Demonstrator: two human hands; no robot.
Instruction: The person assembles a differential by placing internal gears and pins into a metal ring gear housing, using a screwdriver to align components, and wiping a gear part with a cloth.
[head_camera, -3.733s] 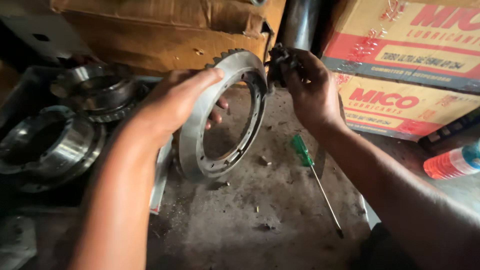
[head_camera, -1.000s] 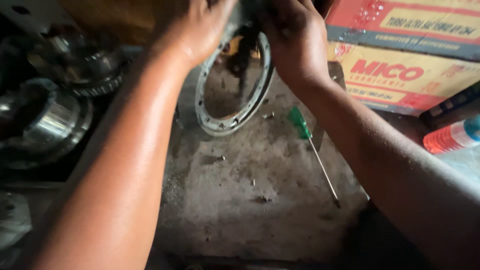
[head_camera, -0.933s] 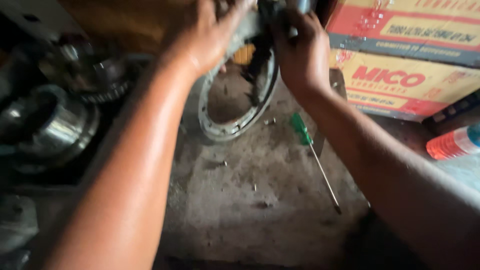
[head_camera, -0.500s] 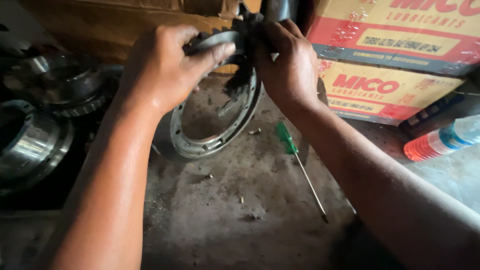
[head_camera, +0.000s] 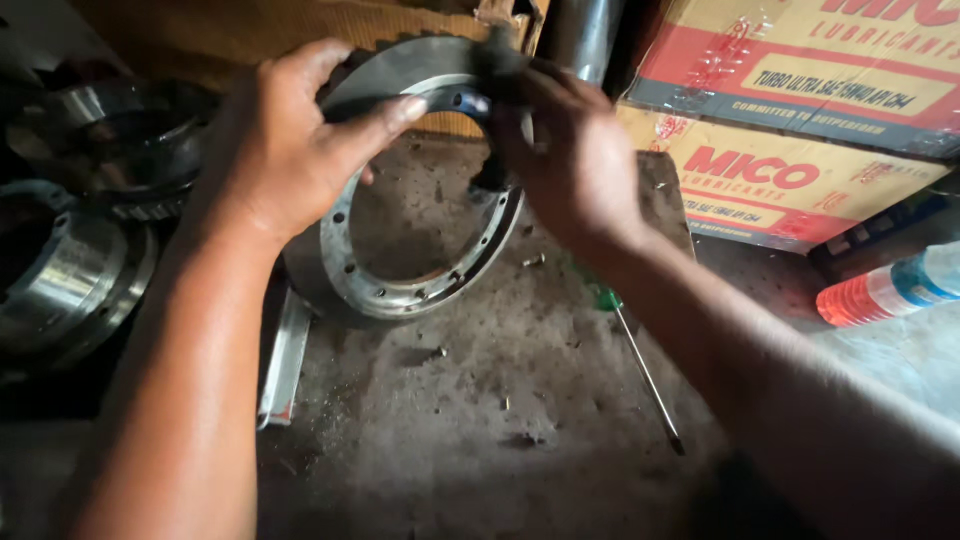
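Much of the large metal ring gear (head_camera: 400, 270) is covered: the left hand (head_camera: 290, 150) wraps over its upper left rim, thumb stretched across the front face and fingers gone behind, clamped on the ring and holding it tilted on edge on the dirty desk (head_camera: 450, 420). The right hand (head_camera: 575, 165) is closed around a small dark object (head_camera: 497, 60) at the ring's top edge; what that object is cannot be made out, since the fingers and shadow hide most of it. The ring is dull grey steel, flat-faced, with teeth along its outer top edge and a row of small bolt holes round the inner band. Below the right wrist lies a screwdriver (head_camera: 640, 365), its green handle mostly hidden by the forearm, its thin shaft bare. Left of the left forearm sit shiny round machined parts (head_camera: 70, 270), partly cut off by the frame edge and dim. Beyond the right hand stand printed cardboard boxes (head_camera: 790, 120), and a plastic bottle (head_camera: 890, 290) with red liquid lies to its far right, cut off at the edge.
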